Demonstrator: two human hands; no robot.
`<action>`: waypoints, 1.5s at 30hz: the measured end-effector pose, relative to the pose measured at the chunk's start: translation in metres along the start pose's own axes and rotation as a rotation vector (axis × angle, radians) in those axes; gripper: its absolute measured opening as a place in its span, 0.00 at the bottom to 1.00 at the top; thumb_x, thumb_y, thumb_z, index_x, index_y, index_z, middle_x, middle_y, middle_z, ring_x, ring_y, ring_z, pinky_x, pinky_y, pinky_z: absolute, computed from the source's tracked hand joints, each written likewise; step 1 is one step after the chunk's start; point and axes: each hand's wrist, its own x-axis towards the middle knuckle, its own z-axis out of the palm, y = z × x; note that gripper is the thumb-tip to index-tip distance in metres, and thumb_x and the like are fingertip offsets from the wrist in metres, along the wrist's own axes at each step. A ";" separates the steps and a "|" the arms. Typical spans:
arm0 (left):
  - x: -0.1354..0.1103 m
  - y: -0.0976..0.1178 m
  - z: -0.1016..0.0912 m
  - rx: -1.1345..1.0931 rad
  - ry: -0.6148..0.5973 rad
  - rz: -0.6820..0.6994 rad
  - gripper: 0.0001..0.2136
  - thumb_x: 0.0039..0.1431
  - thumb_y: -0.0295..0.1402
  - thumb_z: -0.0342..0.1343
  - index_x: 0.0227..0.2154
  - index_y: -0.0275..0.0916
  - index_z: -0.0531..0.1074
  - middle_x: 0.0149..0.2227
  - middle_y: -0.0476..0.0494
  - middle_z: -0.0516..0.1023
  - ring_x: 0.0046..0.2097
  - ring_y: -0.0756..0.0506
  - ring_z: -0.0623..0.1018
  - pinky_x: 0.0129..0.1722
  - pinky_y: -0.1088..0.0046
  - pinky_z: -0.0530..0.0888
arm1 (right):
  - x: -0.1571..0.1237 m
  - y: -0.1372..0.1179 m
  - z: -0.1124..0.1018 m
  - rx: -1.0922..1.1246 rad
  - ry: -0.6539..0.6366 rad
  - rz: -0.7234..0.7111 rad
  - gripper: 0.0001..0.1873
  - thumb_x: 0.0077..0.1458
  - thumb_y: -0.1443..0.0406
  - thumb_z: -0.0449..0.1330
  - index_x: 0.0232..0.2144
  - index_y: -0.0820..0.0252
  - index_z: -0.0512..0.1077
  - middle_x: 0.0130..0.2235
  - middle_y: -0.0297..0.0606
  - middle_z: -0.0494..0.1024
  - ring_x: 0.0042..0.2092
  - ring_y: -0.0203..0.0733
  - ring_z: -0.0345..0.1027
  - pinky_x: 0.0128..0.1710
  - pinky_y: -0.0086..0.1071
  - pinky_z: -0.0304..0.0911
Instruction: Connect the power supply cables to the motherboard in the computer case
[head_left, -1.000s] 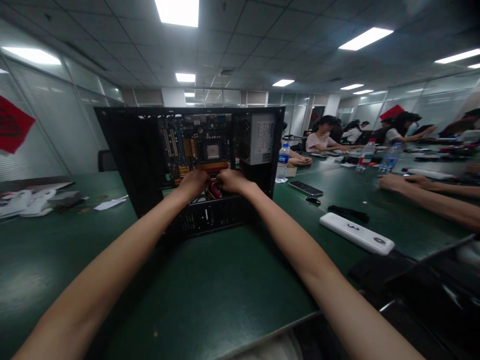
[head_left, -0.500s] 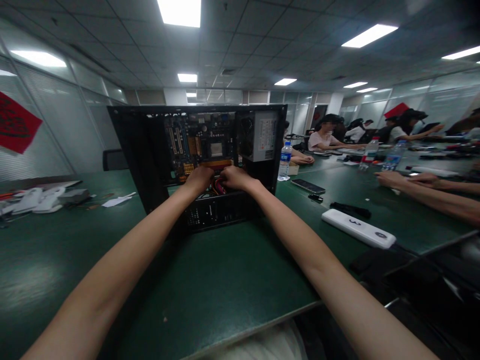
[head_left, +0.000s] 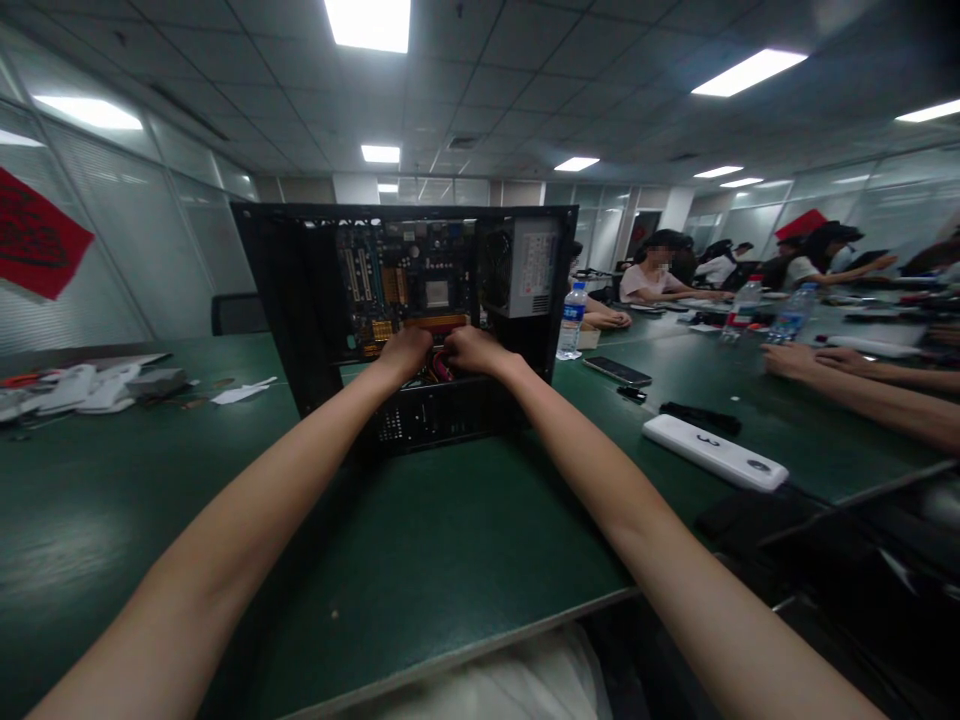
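An open black computer case stands on the green table, its inside facing me. In it are a motherboard and, upper right, a silver power supply. My left hand is closed at the lower edge of the motherboard, by the yellow slots. Close beside it, my right hand is closed too, just under an orange-red memory slot. A bundle of coloured cables shows between and below the hands. The fingertips are turned away, so what they pinch is hidden.
On the right are a water bottle, a phone, a black strap and a white power bank-like bar. White parts lie at left. Another person's hands rest farther right; more people sit behind.
The view has shifted slightly, so the case appears a little farther right. Both hands stay at the same place on the motherboard, still closed.
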 end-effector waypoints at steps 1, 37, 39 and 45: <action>0.000 0.001 0.000 0.001 0.001 -0.004 0.17 0.69 0.30 0.50 0.52 0.28 0.79 0.52 0.20 0.81 0.56 0.30 0.81 0.54 0.58 0.77 | 0.001 0.001 0.001 0.006 0.003 -0.008 0.14 0.65 0.63 0.61 0.49 0.61 0.81 0.52 0.49 0.81 0.51 0.48 0.76 0.42 0.30 0.63; -0.002 -0.009 0.007 -0.061 0.013 -0.052 0.17 0.69 0.35 0.51 0.54 0.39 0.80 0.53 0.29 0.82 0.55 0.33 0.82 0.52 0.61 0.78 | 0.008 -0.006 0.001 -0.165 0.006 -0.213 0.17 0.69 0.70 0.53 0.54 0.68 0.76 0.57 0.54 0.74 0.53 0.53 0.76 0.49 0.36 0.69; -0.003 -0.009 0.008 -0.064 0.019 -0.063 0.17 0.69 0.35 0.51 0.53 0.39 0.80 0.53 0.30 0.82 0.55 0.33 0.82 0.52 0.62 0.78 | 0.013 -0.004 0.001 -0.222 -0.028 -0.277 0.18 0.70 0.70 0.51 0.55 0.67 0.76 0.57 0.55 0.74 0.53 0.53 0.77 0.49 0.38 0.70; -0.003 -0.011 0.010 -0.070 0.040 -0.060 0.18 0.69 0.40 0.52 0.53 0.40 0.80 0.53 0.30 0.82 0.54 0.31 0.82 0.49 0.59 0.79 | 0.016 0.003 0.003 -0.264 0.017 -0.325 0.18 0.69 0.67 0.54 0.57 0.69 0.72 0.56 0.56 0.74 0.54 0.57 0.76 0.49 0.39 0.71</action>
